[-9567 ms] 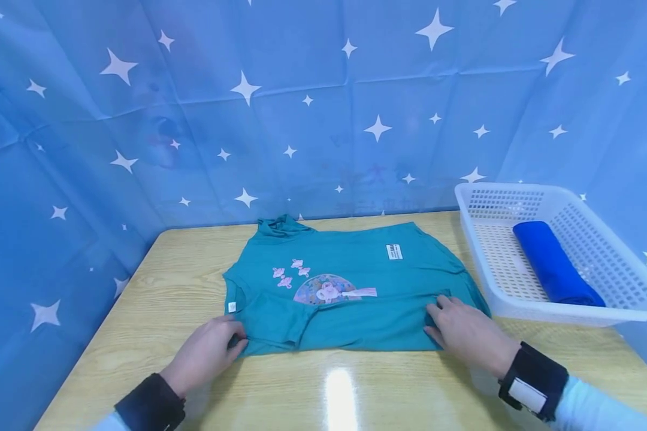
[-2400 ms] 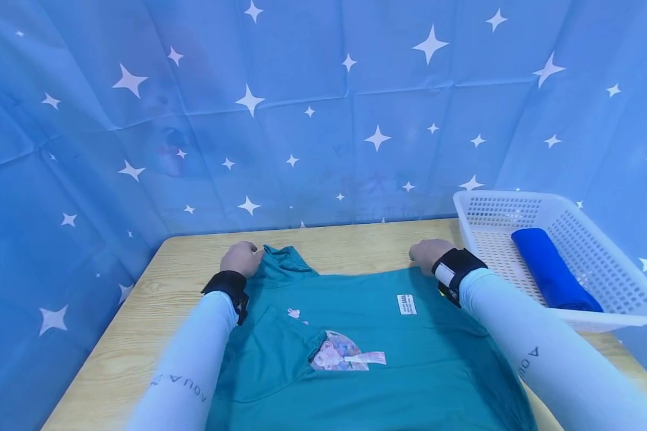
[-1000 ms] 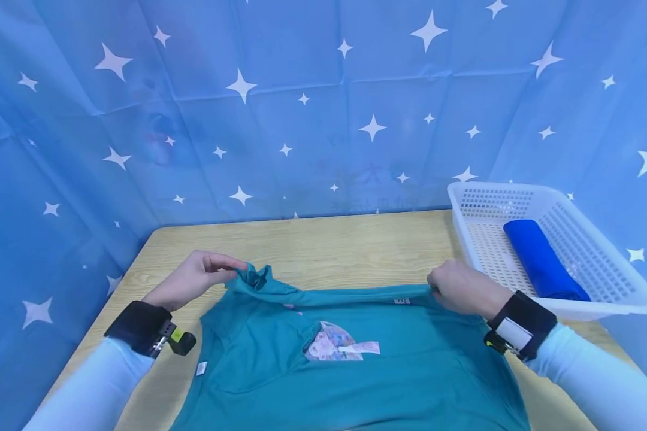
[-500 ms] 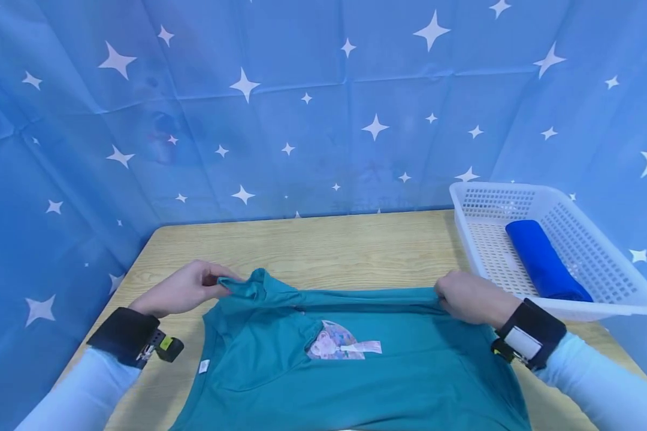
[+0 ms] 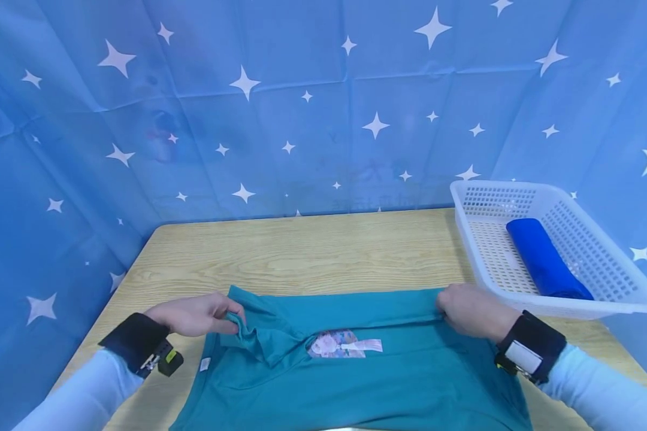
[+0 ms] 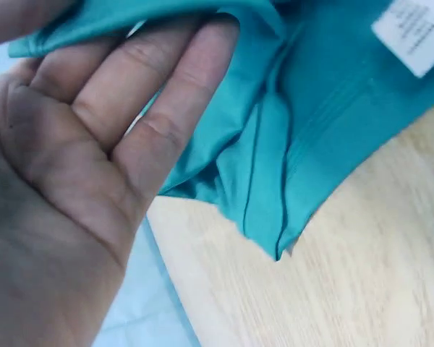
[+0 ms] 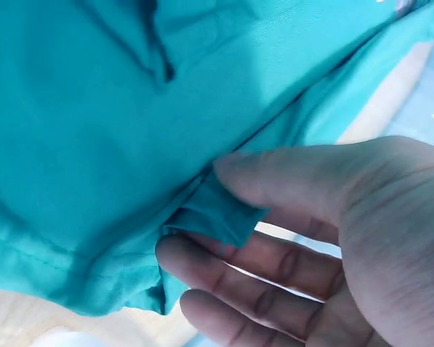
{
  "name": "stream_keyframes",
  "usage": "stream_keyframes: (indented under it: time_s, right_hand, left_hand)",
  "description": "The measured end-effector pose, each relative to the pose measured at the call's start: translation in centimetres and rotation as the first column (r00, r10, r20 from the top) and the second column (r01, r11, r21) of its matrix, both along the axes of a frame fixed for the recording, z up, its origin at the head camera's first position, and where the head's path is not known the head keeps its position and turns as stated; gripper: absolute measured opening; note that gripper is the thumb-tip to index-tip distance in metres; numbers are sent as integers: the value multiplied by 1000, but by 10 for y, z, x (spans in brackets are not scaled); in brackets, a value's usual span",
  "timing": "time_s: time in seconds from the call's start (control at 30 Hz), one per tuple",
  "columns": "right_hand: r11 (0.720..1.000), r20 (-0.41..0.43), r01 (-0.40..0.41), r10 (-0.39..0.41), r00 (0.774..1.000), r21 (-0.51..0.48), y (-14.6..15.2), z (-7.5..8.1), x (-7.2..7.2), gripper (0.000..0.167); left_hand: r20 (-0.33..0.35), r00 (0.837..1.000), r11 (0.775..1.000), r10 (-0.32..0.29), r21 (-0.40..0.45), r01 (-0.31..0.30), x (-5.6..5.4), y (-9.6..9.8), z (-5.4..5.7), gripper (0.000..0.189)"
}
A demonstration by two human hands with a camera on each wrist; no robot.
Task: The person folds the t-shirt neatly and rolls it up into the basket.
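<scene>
A teal T-shirt lies on the table, its far side folded over toward me in a long band. Part of a printed fan with a pink tassel shows below that band. My left hand pinches the sleeve at the shirt's left, near the neckline's white tag. In the left wrist view the sleeve cloth drapes over the fingers. My right hand pinches the right end of the folded band. Thumb and fingers hold a small fold of cloth in the right wrist view.
A white plastic basket stands at the table's right, close beyond my right hand. A rolled blue cloth lies in it. The wooden table stretches behind the shirt to a blue curtain with white stars.
My hands have brought the shirt's far edge toward me and folded it over, covering the white printed label. Just now my left hand lowered the sleeve onto the shirt; the right moved slightly nearer me.
</scene>
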State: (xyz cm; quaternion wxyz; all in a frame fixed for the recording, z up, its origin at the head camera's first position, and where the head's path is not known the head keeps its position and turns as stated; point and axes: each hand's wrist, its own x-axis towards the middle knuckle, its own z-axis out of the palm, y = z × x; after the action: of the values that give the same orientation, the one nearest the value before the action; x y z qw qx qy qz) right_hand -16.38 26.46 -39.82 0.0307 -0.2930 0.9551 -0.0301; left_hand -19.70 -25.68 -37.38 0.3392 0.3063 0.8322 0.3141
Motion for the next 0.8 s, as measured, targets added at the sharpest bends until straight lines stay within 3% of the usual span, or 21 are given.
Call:
stream_keyframes:
  time_s: [0.1, 0.17, 0.27, 0.43, 0.57, 0.8]
  right_hand:
    - [1000, -22, 4, -3, 1000, 3, -1, -2, 1, 21]
    - [1000, -18, 6, -6, 1000, 2, 0, -1, 2, 20]
    - [1000, -16, 3, -4, 1000, -9, 1, 4, 4, 20]
    - [1000, -17, -1, 1, 1000, -27, 2, 10, 9, 23]
    - [1000, 36, 4, -4, 999, 5, 0, 9, 12, 26]
    - [999, 108, 32, -35, 994, 26, -2, 10, 15, 20]
  left_hand:
    - [14, 995, 992, 103, -75, -102, 3, 2, 0, 34]
    - [35, 982, 978, 186, -104, -181, 5, 1, 4, 48]
    - [33, 964, 959, 262, -124, -256, 7, -3, 11, 60]
    - [42, 957, 954, 286, -108, -281, 8, -8, 17, 60]
    - [78, 953, 952, 294, -113, -284, 10, -7, 12, 59]
    - [75, 957, 955, 281, -124, -270, 11, -8, 7, 61]
